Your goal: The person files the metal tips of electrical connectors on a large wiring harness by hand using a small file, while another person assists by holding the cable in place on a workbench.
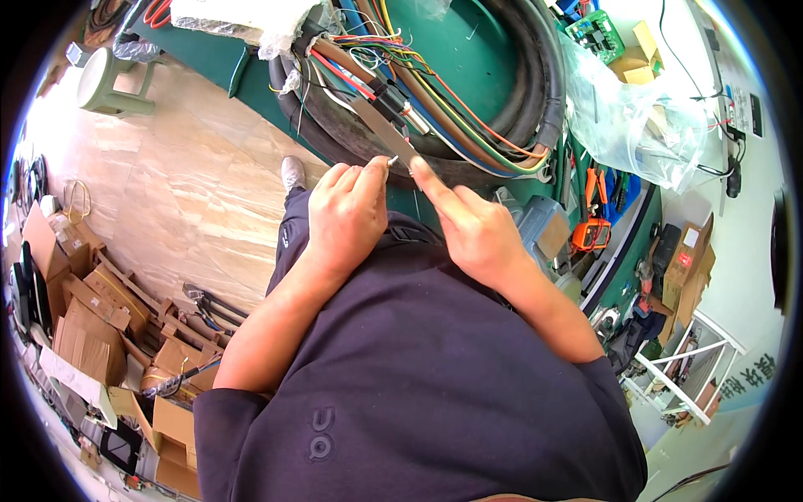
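Note:
My left hand [347, 216] is closed, pinching a small silvery metal pin [392, 161] between thumb and fingers; most of the pin is hidden. My right hand [478, 230] grips a flat grey metal file [383, 130], its index finger stretched along the blade. The file slants up to the left, its edge close beside the pin; whether they touch I cannot tell. Just beyond both hands lies a thick black cable coil [335, 149] with many coloured wires [447, 105] fanning out of its end, on a green-topped bench [251, 105].
On the bench's right are a clear plastic bag [623, 117], a green circuit board [595, 33], an orange meter [590, 235] and orange-handled pliers [595, 186]. A pale green stool [113, 84] stands at the left. Cardboard boxes [88, 335] crowd the lower-left floor near bolt cutters [213, 305].

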Demonstrator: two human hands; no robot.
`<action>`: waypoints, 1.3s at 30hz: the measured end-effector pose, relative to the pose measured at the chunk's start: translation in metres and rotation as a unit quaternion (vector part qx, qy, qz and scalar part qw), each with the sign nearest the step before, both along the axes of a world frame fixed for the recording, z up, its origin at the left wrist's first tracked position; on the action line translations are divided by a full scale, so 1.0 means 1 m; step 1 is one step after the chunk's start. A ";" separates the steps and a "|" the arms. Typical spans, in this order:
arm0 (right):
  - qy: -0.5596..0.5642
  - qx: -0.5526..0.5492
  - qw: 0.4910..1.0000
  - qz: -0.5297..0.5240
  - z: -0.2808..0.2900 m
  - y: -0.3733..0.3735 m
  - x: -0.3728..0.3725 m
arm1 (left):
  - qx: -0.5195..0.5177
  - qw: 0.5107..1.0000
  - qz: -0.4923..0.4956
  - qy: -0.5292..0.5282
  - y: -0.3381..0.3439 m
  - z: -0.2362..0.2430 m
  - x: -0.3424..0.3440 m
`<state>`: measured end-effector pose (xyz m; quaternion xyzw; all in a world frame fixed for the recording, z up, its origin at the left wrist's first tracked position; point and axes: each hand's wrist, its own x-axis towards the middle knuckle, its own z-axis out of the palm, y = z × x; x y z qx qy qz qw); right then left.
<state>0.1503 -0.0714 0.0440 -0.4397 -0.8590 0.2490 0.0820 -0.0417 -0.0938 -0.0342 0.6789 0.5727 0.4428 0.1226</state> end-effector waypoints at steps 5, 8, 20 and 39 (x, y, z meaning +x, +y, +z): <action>-0.047 -0.017 0.999 0.008 0.013 -0.027 0.032 | -0.013 1.000 0.004 -0.003 -0.002 -0.002 -0.001; -0.075 -0.025 0.997 0.008 0.008 -0.029 0.027 | -0.009 1.000 0.001 -0.004 -0.001 0.003 0.000; -0.067 -0.012 0.998 0.009 0.009 -0.027 0.028 | -0.013 1.000 0.003 -0.010 -0.003 0.000 0.001; -0.012 0.006 1.000 0.002 -0.005 0.000 0.002 | -0.003 1.000 0.010 -0.012 -0.003 0.000 0.002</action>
